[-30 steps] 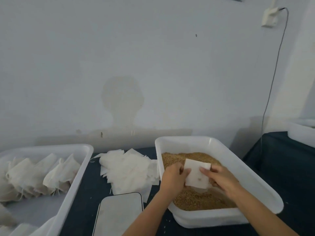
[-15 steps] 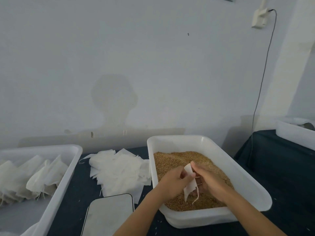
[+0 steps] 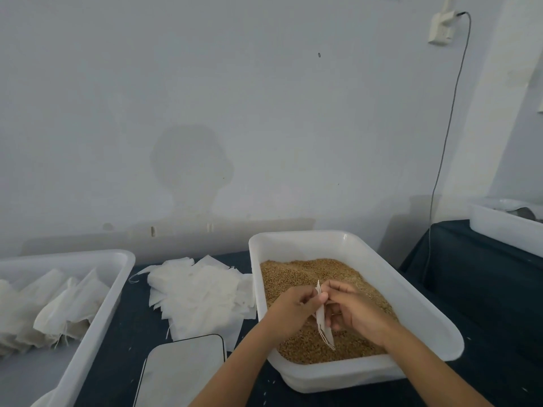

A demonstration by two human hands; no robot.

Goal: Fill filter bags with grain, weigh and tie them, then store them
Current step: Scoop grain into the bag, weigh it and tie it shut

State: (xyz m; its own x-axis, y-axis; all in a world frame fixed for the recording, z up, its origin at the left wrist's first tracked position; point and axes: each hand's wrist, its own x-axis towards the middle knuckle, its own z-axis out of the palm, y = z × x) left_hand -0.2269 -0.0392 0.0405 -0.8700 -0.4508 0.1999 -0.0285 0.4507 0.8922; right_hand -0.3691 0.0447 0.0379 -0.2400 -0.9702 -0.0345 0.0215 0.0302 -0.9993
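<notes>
Nearest, at the bottom centre, lies a flat scale. Just above it, the left hand and right hand both pinch one filter bag edge-on over the grain in a white tub. Left of centre lies a pile of empty bags, and a tray of tied bags sits at far left.

Grain: golden-brown, speckled. Tub holding it: translucent white. Filter bag: plain white, white strings. Stacked bags: white. Tabletop: dark navy. Wall: pale grey-blue. Cable: grey.
</notes>
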